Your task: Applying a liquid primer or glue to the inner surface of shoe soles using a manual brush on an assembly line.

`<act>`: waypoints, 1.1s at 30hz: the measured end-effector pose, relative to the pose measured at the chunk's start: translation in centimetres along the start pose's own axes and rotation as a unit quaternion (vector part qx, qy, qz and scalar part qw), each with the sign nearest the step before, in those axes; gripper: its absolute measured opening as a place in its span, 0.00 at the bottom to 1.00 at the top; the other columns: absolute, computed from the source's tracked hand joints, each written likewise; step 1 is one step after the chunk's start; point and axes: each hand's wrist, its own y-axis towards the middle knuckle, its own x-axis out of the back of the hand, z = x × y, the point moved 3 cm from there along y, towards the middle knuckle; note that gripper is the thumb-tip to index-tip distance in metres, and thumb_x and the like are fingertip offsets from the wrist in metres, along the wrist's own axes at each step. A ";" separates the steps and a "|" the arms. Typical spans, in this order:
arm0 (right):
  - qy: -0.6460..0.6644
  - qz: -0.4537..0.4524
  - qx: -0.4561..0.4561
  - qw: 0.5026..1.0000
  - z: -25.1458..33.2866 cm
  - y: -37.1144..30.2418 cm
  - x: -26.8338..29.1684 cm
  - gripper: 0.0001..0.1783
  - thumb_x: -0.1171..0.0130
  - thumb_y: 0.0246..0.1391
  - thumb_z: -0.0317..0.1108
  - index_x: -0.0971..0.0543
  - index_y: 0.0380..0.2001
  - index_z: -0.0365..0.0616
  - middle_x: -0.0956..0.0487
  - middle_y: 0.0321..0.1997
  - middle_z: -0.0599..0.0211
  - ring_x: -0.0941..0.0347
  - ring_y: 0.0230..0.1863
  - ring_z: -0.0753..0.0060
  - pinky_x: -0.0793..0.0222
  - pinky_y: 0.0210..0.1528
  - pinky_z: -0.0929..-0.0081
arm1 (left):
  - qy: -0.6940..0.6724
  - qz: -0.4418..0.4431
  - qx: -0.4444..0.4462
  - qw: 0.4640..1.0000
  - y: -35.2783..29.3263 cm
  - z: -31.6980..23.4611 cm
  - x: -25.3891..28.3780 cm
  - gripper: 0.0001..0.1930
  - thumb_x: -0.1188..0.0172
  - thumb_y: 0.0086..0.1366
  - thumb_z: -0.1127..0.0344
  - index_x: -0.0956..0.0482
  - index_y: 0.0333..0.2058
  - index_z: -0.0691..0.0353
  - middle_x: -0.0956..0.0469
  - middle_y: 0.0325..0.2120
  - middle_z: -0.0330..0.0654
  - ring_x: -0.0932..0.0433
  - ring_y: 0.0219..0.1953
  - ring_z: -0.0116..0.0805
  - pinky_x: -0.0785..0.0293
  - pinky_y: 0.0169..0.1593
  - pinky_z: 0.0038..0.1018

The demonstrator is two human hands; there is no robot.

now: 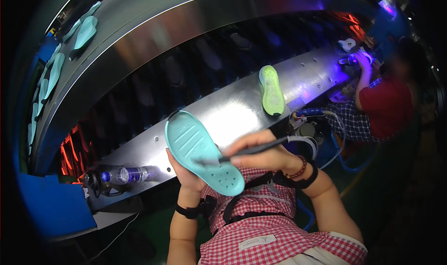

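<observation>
A turquoise shoe sole (190, 137) is held up in front of me at a slant. My left hand (187, 174) grips it from below and along its near left edge, with the fingers mostly hidden behind it. My right hand (267, 155) is closed round the dark handle of a brush (257, 148). The brush tip, smeared by motion, is at the sole's inner face, close to a group of small holes. A pale tube trails from the handle's rear end. Beyond my right hand, a yellow-green sole (271, 93) lies on the metal ledge.
The metal ledge (298, 78) runs along a dark rack of soles. A clear bottle (125, 175) lies on its left end. Turquoise soles (86, 32) ride on the upper belt at far left. At right, a person in red (384, 102) works under violet light. Orange-red heaters (67, 153) glow.
</observation>
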 end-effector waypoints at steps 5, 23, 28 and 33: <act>-0.050 0.013 0.038 0.998 0.5 0.7 -1.8 0.12 0.37 0.44 0.25 0.21 0.35 0.37 0.20 0.34 0.61 0.25 0.35 0.77 0.30 0.37 0.83 | -0.066 -0.045 -0.013 0.997 -0.4 0.8 -2.2 0.35 0.70 0.61 0.34 0.37 0.54 0.56 0.31 0.49 0.42 0.30 0.47 0.43 0.32 0.52 0.37; -0.071 0.091 0.229 0.967 1.1 -0.9 -1.7 0.11 0.36 0.41 0.25 0.20 0.32 0.36 0.20 0.32 0.59 0.22 0.32 0.69 0.27 0.37 0.77 | 0.003 0.013 -0.218 0.976 0.1 -3.6 -4.8 0.47 0.77 0.53 0.23 0.35 0.52 0.60 0.26 0.32 0.55 0.25 0.31 0.48 0.27 0.37 0.43; -0.031 -0.015 0.112 0.993 0.6 -0.5 0.5 0.11 0.38 0.43 0.22 0.21 0.34 0.37 0.20 0.35 0.59 0.23 0.35 0.75 0.27 0.37 0.82 | 0.047 -0.013 -0.253 0.966 0.1 -4.6 -4.5 0.46 0.76 0.53 0.24 0.37 0.54 0.59 0.27 0.34 0.55 0.26 0.31 0.48 0.28 0.38 0.43; -0.013 0.127 0.186 0.974 1.0 -1.4 -0.7 0.12 0.36 0.41 0.23 0.20 0.34 0.37 0.20 0.35 0.57 0.22 0.37 0.69 0.27 0.41 0.78 | 0.043 0.012 -0.242 0.969 -0.4 -5.1 -5.0 0.48 0.78 0.53 0.23 0.37 0.54 0.59 0.28 0.34 0.55 0.26 0.31 0.47 0.28 0.38 0.42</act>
